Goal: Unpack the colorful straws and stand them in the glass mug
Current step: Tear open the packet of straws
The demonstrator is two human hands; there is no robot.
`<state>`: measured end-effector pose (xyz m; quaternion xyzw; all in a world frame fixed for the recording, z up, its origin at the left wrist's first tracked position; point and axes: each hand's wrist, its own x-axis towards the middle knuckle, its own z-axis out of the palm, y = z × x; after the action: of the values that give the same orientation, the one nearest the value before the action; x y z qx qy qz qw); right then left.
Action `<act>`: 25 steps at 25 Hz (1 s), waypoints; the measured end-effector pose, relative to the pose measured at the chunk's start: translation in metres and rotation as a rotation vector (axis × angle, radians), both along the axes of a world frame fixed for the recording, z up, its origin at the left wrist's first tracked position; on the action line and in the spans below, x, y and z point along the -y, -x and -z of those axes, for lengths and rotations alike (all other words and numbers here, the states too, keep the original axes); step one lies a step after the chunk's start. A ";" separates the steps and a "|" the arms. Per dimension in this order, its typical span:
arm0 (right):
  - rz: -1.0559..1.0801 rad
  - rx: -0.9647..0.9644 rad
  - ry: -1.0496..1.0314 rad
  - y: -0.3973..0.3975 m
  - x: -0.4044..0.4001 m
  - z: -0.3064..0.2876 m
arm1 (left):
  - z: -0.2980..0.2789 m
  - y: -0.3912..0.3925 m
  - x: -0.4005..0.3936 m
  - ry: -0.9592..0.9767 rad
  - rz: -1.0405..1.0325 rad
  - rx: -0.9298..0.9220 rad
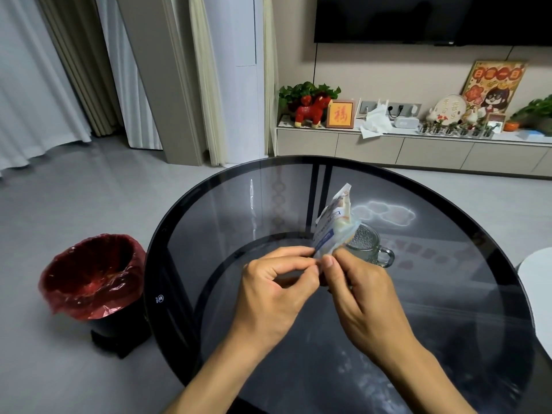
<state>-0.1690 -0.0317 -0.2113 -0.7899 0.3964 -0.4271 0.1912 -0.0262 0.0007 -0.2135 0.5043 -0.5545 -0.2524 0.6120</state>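
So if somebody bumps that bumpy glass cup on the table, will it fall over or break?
The glass mug looks squat and thick-walled, so it would probably slide on the smooth glass table rather than tip. It seems empty, so fairly easy to shove. Being glass on glass, a hard knock might chip it.

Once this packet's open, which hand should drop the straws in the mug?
Probably the right hand: the mug stands just beyond it, while the left hand, also pinching the packet, is farther away.

Grey floor (89,189), white curtains (33,94), wall-mounted television (430,16).
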 end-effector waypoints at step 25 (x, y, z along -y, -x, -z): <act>0.353 -0.091 0.116 -0.004 0.014 0.030 | 0.007 -0.030 0.004 0.101 -0.189 1.035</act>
<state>-0.1650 -0.0457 -0.2410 -0.7364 0.5117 -0.4399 0.0495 0.0036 -0.0037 -0.2207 0.5806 -0.7477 0.1129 0.3019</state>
